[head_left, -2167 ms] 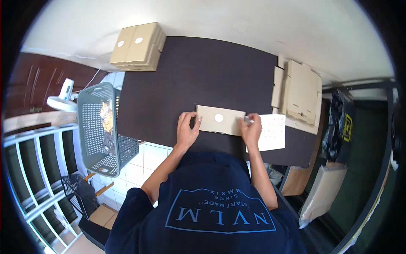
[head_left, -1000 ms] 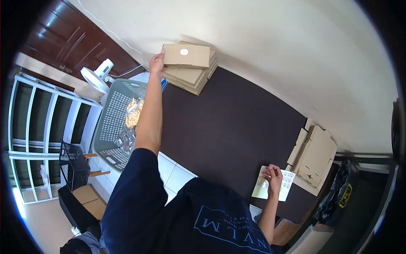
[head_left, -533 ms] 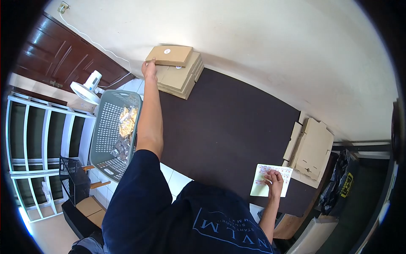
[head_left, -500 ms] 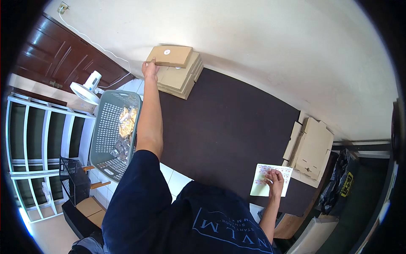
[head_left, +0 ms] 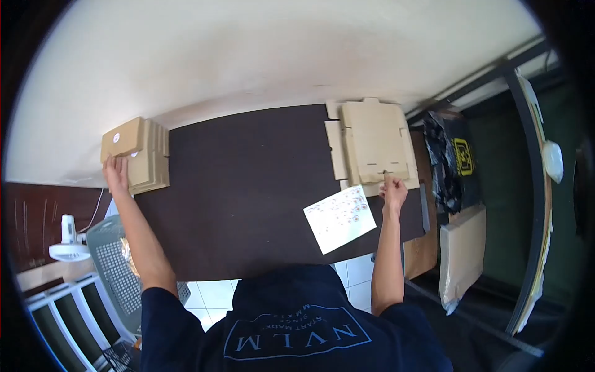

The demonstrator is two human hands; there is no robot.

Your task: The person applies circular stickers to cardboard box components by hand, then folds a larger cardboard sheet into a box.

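Note:
My left hand (head_left: 116, 175) reaches to the far left, its fingers against the near edge of a closed cardboard box (head_left: 124, 137) with a round white sticker. That box rests on top of a stack of similar boxes (head_left: 147, 167). To the right, my right hand (head_left: 394, 191) has thumb and fingers pinched at the front edge of a flattened cardboard box (head_left: 375, 139), the uppermost of a pile lying on the table. Just left of this hand lies a sheet of round printed stickers (head_left: 341, 218).
The dark table (head_left: 248, 186) stands against a pale wall. A grey-green plastic basket (head_left: 113, 266) and a white fan (head_left: 69, 245) are at the left. Right of the table are a black plastic bag (head_left: 443, 161) and a wrapped flat package (head_left: 463, 257).
The view has swung to the right. My right hand has moved from above the sticker sheet to the front edge of the flattened boxes. My left hand stays by the top box.

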